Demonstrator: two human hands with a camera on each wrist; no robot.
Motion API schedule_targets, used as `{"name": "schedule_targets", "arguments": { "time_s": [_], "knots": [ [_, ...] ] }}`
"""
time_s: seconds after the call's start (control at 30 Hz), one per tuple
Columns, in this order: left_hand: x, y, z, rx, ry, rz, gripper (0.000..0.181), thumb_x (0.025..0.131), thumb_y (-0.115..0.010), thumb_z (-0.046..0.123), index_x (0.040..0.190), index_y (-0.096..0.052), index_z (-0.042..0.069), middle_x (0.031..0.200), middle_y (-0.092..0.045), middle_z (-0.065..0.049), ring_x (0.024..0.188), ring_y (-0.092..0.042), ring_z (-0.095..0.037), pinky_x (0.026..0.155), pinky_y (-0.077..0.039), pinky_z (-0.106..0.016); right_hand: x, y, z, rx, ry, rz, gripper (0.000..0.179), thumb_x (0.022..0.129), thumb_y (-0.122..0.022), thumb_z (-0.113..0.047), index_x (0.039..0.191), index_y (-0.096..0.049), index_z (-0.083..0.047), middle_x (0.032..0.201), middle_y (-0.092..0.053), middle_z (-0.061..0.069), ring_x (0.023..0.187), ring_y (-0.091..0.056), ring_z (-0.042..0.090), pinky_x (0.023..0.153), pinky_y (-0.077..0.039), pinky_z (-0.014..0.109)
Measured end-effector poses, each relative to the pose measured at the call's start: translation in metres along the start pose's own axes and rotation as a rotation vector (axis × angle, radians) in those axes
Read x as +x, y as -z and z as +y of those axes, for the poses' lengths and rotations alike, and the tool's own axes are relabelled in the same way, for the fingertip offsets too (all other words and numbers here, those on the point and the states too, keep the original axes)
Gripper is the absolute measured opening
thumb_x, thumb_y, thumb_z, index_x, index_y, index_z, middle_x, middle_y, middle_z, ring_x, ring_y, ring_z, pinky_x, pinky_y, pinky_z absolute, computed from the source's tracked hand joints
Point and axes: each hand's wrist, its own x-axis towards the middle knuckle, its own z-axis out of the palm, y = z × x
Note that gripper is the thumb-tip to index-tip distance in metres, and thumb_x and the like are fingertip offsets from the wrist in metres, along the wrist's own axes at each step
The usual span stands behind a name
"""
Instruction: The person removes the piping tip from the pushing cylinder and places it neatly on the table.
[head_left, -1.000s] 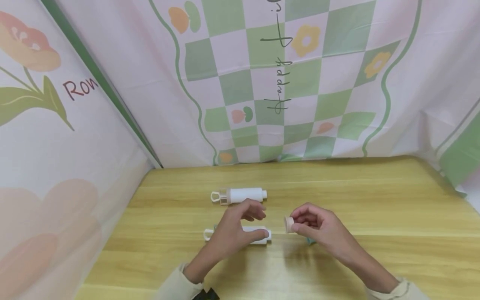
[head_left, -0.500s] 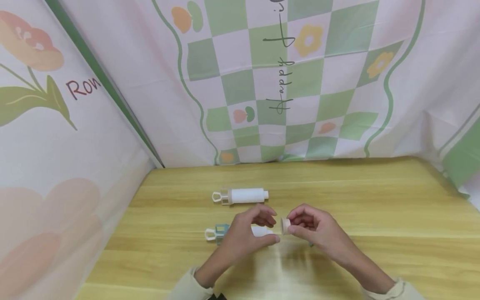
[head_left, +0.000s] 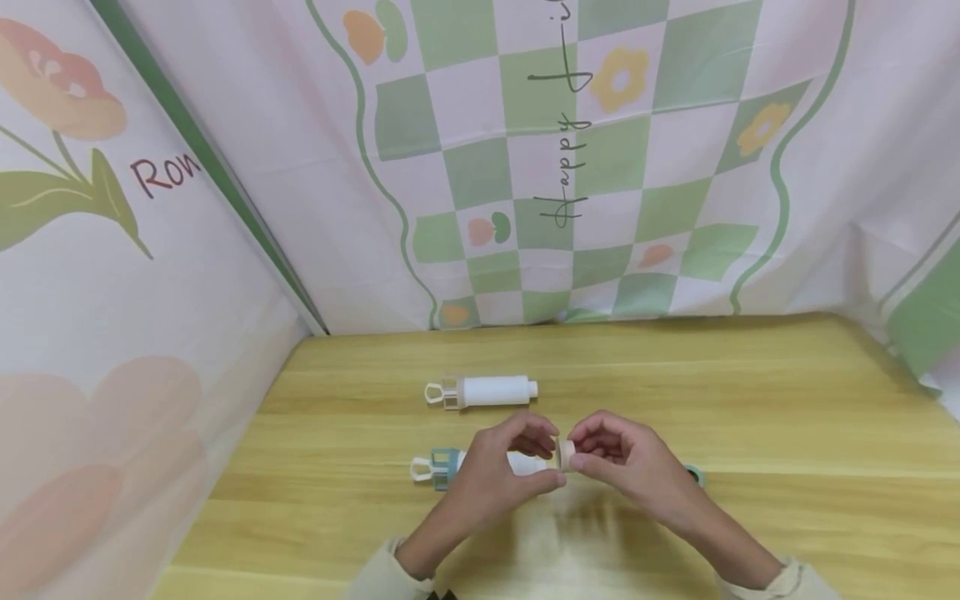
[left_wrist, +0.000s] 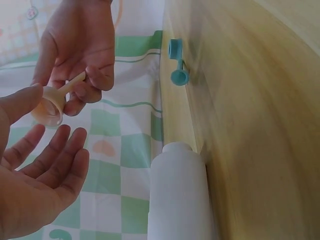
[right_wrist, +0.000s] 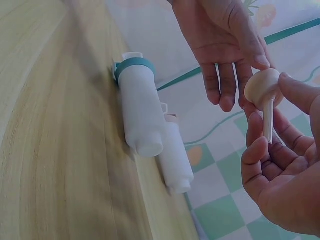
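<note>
My right hand pinches a beige cup-shaped cap with a narrow strap-like stem. In the right wrist view, the stem lies along the right hand's curled fingers. My left hand faces the cap from the left, thumb and fingers spread apart. Its thumb overlaps the cap's rim in the left wrist view; whether it touches I cannot tell. Below the left hand, a white bottle with a teal collar and white loop lies on its side, partly hidden. A similar white bottle with a beige collar lies farther back.
A teal piece with a ring and small cup lies on the wooden table, mostly behind the right hand in the head view. A printed curtain hangs along the table's back edge, and another on the left.
The left hand has moved right, up to the cap. The right hand has brought the cap slightly left. More of the teal-collared bottle and the teal piece now shows.
</note>
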Motion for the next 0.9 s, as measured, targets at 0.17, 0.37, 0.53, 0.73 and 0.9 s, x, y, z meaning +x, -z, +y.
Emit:
{"name": "schedule_targets", "arguments": {
  "time_s": [0.17, 0.37, 0.53, 0.73, 0.9],
  "knots": [
    [-0.0002, -0.0008, -0.0009, -0.02, -0.01, 0.001, 0.038, 0.082, -0.081, 0.002, 0.113, -0.061, 0.009, 0.101, -0.067, -0.002, 0.091, -0.066, -0.011, 0.086, -0.056, -0.035, 0.0013, -0.0008, 0.0014, 0.013, 0.017, -0.01, 0.016, 0.095, -0.069, -0.009, 0.108, -0.062, -0.001, 0.095, -0.066, 0.012, 0.086, -0.066, 0.02, 0.076, -0.056, 0.029],
    [-0.0001, -0.0016, -0.002, -0.049, -0.02, 0.01, 0.038, 0.08, -0.082, 0.0, 0.112, -0.062, 0.008, 0.101, -0.067, -0.002, 0.09, -0.066, -0.01, 0.085, -0.056, -0.034, 0.002, -0.0017, 0.0015, 0.017, 0.006, -0.01, 0.017, 0.095, -0.068, -0.009, 0.108, -0.062, 0.0, 0.096, -0.066, 0.013, 0.087, -0.066, 0.02, 0.077, -0.056, 0.03],
    [0.0008, -0.001, -0.0025, -0.072, -0.029, 0.02, 0.036, 0.08, -0.082, 0.0, 0.11, -0.063, 0.008, 0.1, -0.068, -0.001, 0.089, -0.067, -0.011, 0.084, -0.056, -0.035, 0.0026, -0.0026, 0.0008, 0.023, 0.008, -0.007, 0.018, 0.095, -0.069, -0.009, 0.109, -0.062, 0.0, 0.097, -0.065, 0.013, 0.088, -0.066, 0.021, 0.078, -0.056, 0.03],
    [0.0015, 0.001, -0.002, -0.087, -0.028, 0.034, 0.034, 0.081, -0.082, 0.002, 0.109, -0.064, 0.009, 0.1, -0.068, 0.0, 0.089, -0.067, -0.012, 0.084, -0.056, -0.034, 0.0021, -0.0025, 0.0003, 0.027, 0.015, -0.005, 0.018, 0.097, -0.066, -0.009, 0.111, -0.061, 0.0, 0.101, -0.065, 0.014, 0.092, -0.065, 0.021, 0.081, -0.055, 0.03],
    [0.0021, 0.0041, -0.0012, -0.121, -0.004, 0.059, 0.034, 0.08, -0.082, 0.003, 0.109, -0.065, 0.009, 0.099, -0.068, 0.0, 0.089, -0.067, -0.015, 0.084, -0.056, -0.037, -0.0013, -0.0018, 0.0007, 0.014, -0.015, 0.014, 0.02, 0.098, -0.064, -0.01, 0.114, -0.061, 0.001, 0.106, -0.064, 0.014, 0.097, -0.065, 0.022, 0.082, -0.055, 0.03]
  ]
}}
